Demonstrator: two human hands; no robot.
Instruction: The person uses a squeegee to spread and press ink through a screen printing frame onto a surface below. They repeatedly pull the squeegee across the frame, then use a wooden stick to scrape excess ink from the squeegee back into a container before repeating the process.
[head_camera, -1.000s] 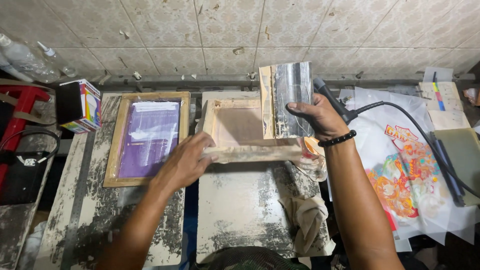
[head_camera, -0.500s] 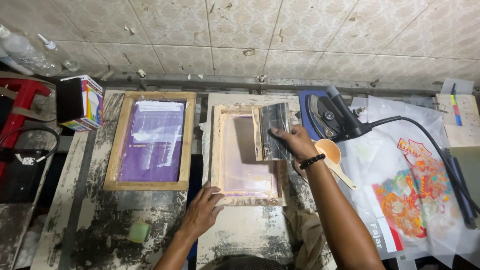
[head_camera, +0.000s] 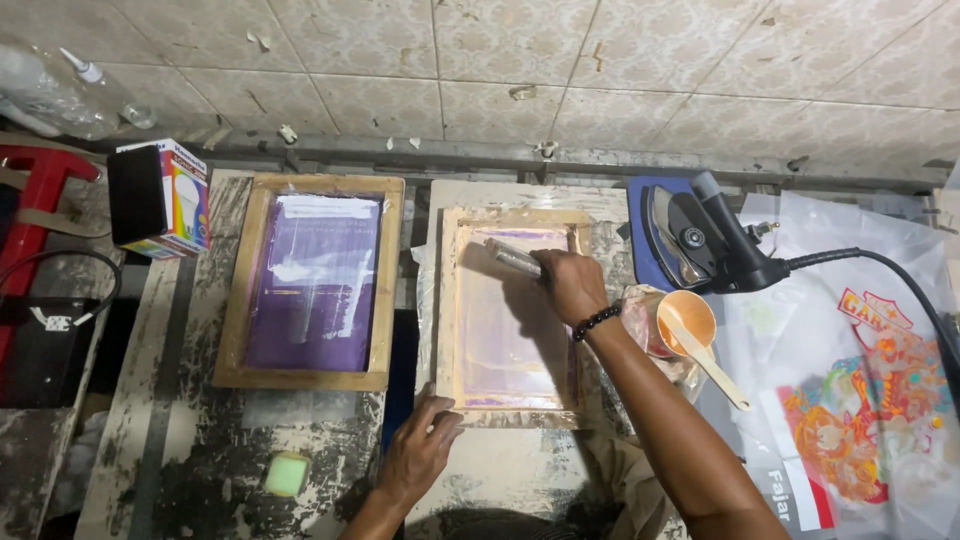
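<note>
On the workbench, seen from above: two wooden screen frames lie side by side on a worn, paint-stained top (head_camera: 200, 470), below a tiled wall.
Right hand (head_camera: 568, 285): the fingers are closed around the squeegee (head_camera: 514, 258); a dark bead bracelet (head_camera: 596, 322) is on the wrist.
Squeegee: it is held near the upper edge of the middle frame, its blade touching the mesh inside the frame.
Left hand (head_camera: 420, 452): the fingers are spread and pressed flat on the lower left corner of the middle frame; it holds nothing.
Middle frame (head_camera: 445, 310): pale wood, lying flat on a board in the centre of the bench; the mesh is pinkish with some purple at the bottom.
Left frame (head_camera: 232, 300): darker wood with purple mesh, just beside the middle frame, not touched by any hand.
Green sponge (head_camera: 286, 473): on the bench below the left frame, near the left hand but apart from it.
Orange cup (head_camera: 686, 318): just right of the right forearm, with a pale spatula (head_camera: 708, 362) resting in it.
Iron (head_camera: 700, 240): dark, on a blue pad behind the cup, its black cable going right.
Printed sheet (head_camera: 860, 420): colourful design, at the right end.
Small box (head_camera: 160, 198): upright at the far left.
</note>
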